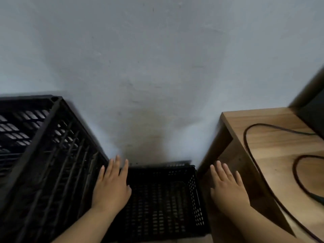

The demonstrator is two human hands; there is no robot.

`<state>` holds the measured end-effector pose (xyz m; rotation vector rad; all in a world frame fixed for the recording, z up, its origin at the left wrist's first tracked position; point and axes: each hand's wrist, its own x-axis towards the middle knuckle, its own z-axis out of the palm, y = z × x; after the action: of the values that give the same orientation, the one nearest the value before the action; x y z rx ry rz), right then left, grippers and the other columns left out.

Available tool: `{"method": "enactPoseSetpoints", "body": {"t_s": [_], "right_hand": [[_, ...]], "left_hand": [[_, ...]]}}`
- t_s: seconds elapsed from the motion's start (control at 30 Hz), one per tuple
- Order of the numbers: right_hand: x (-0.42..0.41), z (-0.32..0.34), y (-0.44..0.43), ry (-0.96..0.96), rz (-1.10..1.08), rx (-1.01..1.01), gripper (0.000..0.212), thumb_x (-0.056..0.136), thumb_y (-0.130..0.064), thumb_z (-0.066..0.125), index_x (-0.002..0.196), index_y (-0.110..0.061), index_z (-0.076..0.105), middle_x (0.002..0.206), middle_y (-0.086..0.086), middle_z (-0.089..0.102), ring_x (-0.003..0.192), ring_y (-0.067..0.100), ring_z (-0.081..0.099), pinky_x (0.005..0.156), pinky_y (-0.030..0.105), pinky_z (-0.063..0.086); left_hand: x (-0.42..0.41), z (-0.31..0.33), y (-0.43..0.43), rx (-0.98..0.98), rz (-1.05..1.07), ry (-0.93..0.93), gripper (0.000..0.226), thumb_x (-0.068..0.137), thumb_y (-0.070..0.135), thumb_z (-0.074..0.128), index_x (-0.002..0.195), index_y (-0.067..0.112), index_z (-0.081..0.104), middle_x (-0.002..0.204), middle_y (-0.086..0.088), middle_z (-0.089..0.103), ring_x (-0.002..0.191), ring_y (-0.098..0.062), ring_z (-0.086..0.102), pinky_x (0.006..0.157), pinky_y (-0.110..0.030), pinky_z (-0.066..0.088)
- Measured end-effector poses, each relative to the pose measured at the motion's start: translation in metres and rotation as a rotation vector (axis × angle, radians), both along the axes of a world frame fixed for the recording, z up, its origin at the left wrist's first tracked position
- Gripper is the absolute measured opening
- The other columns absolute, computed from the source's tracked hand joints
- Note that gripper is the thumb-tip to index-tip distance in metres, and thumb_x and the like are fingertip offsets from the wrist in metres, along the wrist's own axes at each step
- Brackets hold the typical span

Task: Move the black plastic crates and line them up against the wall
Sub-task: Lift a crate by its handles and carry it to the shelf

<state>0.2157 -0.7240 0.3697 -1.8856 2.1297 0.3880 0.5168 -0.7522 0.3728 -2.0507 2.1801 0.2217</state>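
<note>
A low black plastic crate (163,199) sits on the floor with its far rim against the pale wall (157,67), between a taller stack and a wooden table. To its left stands a tall black crate (43,146), also against the wall. My left hand (112,186) hovers flat, fingers spread, over the low crate's left rim, beside the tall crate's side. My right hand (226,188) is spread flat to the right of the low crate, in front of the table's side panel. Neither hand grips anything.
A wooden table (273,142) stands close on the right, with a black cable (249,151) looping across its top and a dark object (313,111) at its far right corner. The low crate fills the narrow gap between tall crate and table.
</note>
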Motion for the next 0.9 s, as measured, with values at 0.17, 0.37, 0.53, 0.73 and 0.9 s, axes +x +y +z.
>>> {"method": "enactPoseSetpoints", "body": {"t_s": [0.17,0.37,0.53,0.73,0.9], "right_hand": [[-0.008,-0.102,-0.017,-0.007,0.008,0.175,0.073,0.094,-0.034,0.033,0.148,-0.019,-0.015,0.157,0.001,-0.023,0.145,0.018,-0.018,0.118,0.044,-0.003],[-0.021,-0.238,-0.036,0.042,0.009,0.257,0.079,0.092,-0.035,0.035,0.147,-0.019,-0.019,0.156,0.001,-0.026,0.145,0.019,-0.018,0.118,0.042,0.0],[-0.03,-0.333,-0.049,0.066,-0.049,0.282,0.08,0.091,-0.032,0.036,0.146,-0.021,-0.021,0.155,0.001,-0.027,0.145,0.02,-0.017,0.118,0.041,0.002],[-0.046,-0.401,-0.056,0.129,-0.039,0.192,0.079,0.093,-0.035,0.033,0.14,-0.024,-0.029,0.148,-0.002,-0.035,0.145,0.018,-0.018,0.118,0.041,0.001],[-0.056,-0.433,-0.058,0.183,0.069,-0.006,0.09,0.081,-0.029,0.059,0.147,-0.02,-0.003,0.155,0.007,-0.01,0.145,0.019,0.003,0.112,0.043,0.008]], "left_hand": [[0.014,-0.119,0.0,0.172,0.052,-0.133,0.073,0.09,0.031,0.035,0.146,0.018,-0.011,0.156,-0.007,-0.017,0.144,-0.022,-0.014,0.117,-0.04,-0.006],[0.039,-0.261,-0.013,0.278,0.097,-0.239,0.073,0.091,0.03,0.035,0.145,0.018,-0.012,0.156,-0.008,-0.018,0.144,-0.024,-0.014,0.117,-0.04,-0.005],[0.051,-0.352,-0.024,0.273,0.108,-0.278,0.074,0.093,0.032,0.037,0.145,0.018,-0.012,0.155,-0.009,-0.018,0.144,-0.024,-0.014,0.118,-0.039,-0.005],[0.073,-0.411,-0.041,0.195,0.111,-0.329,0.073,0.093,0.027,0.037,0.145,0.017,-0.013,0.155,-0.009,-0.02,0.144,-0.024,-0.016,0.117,-0.039,-0.005],[0.091,-0.435,-0.049,0.082,0.077,-0.379,0.072,0.091,0.015,0.038,0.145,0.017,-0.01,0.153,-0.014,-0.022,0.143,-0.027,-0.018,0.112,-0.036,-0.02]]}}
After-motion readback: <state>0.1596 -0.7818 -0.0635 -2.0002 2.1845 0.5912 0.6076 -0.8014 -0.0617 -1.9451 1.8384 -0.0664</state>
